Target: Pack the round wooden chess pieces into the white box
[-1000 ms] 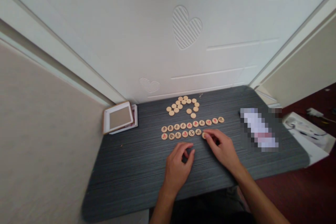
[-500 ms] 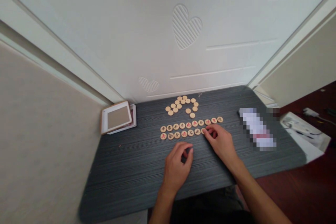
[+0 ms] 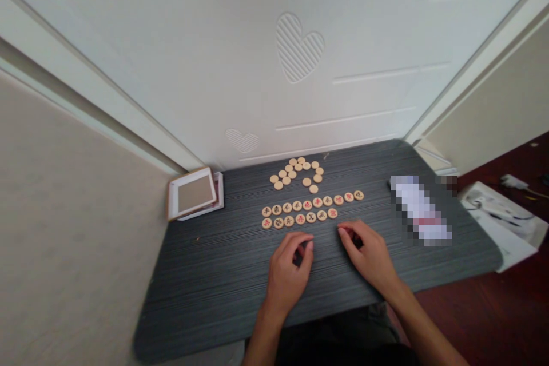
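Round pieces (image 3: 311, 217) bear red, black Chinese characters (image 3: 300, 219); left fingers (image 3: 301, 237) apart; right fingers (image 3: 357, 226): cannot tell if together.

Mid-frame, two rows of discs (image 3: 317, 202) lie on the table (image 3: 206, 274), a loose cluster of discs (image 3: 292, 174) behind them. Left hand (image 3: 288, 269) and right hand (image 3: 371, 254) are in front; a tray (image 3: 172, 199) sits at middle left.

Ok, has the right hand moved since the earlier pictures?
Yes. The right hand has drawn back toward the near edge of the table and slightly rightward, its fingers clear of the near row's right-end disc.
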Demonstrator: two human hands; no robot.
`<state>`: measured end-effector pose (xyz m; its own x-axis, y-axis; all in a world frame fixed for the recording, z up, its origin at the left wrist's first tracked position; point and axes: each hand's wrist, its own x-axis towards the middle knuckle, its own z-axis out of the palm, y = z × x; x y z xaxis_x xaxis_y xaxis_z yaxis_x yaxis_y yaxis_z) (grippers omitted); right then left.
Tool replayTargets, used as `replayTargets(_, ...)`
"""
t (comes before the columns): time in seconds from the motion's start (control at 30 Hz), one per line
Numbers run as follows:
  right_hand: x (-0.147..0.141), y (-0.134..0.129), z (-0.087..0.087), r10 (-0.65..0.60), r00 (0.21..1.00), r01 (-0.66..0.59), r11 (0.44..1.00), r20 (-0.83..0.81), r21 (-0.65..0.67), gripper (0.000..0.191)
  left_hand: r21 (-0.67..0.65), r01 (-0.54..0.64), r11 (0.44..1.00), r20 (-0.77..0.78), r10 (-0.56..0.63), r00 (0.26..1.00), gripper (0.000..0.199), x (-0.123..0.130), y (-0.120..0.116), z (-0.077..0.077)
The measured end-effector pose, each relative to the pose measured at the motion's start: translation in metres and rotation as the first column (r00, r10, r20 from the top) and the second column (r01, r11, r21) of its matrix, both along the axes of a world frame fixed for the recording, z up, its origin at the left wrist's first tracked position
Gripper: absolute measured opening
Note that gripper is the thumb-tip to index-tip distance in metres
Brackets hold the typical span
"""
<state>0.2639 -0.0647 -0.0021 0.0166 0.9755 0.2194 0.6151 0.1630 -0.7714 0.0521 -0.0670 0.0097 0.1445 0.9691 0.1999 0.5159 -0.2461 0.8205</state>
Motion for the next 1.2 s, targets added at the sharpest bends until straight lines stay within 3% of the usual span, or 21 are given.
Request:
replayTargets(0.17,0.0,-0.003,0.001,0.026,0.999,-0.026,1.0,-0.019,-0.005,0.018,0.029,0.012,1.0,-0.024,-0.011,1.0,0.015,-0.018,0.017,0.022)
replayTargets(0.33,0.001,-0.002,0.001,0.035,0.998,-0.035,0.999,-0.044,-0.016,0.017,0.12,-0.042,0.992,-0.174,0.063,0.983,0.019,-0.048,0.081,0.042)
replayTargets(0.47,0.003,-0.003,0.001,0.016,0.992,-0.018,1.0,-0.124,-0.017,0.017,0.144,-0.007,0.99,-0.384,0.062,0.921,0.03,-0.062,0.14,0.042)
replayTargets(0.6,0.004,-0.003,0.0,0.014,0.988,-0.015,1.0,-0.151,-0.005,0.018,0.095,0.079,0.992,-0.503,-0.02,0.864,0.035,-0.065,0.174,0.031)
replayTargets(0.8,0.004,-0.003,0.0,0.003,0.985,-0.004,1.0,-0.173,-0.004,0.016,0.058,0.128,0.99,-0.584,-0.07,0.809,0.02,-0.066,0.176,0.019)
replayTargets(1.0,0.005,-0.003,0.0,0.025,0.986,-0.029,0.999,-0.164,-0.023,0.016,0.041,0.144,0.989,-0.585,-0.094,0.806,0.025,-0.079,0.17,0.016)
replayTargets(1.2,0.005,-0.002,-0.003,0.02,0.988,-0.024,1.0,-0.152,-0.021,0.018,-0.055,0.233,0.971,-0.542,-0.225,0.81,0.025,-0.096,0.179,0.017)
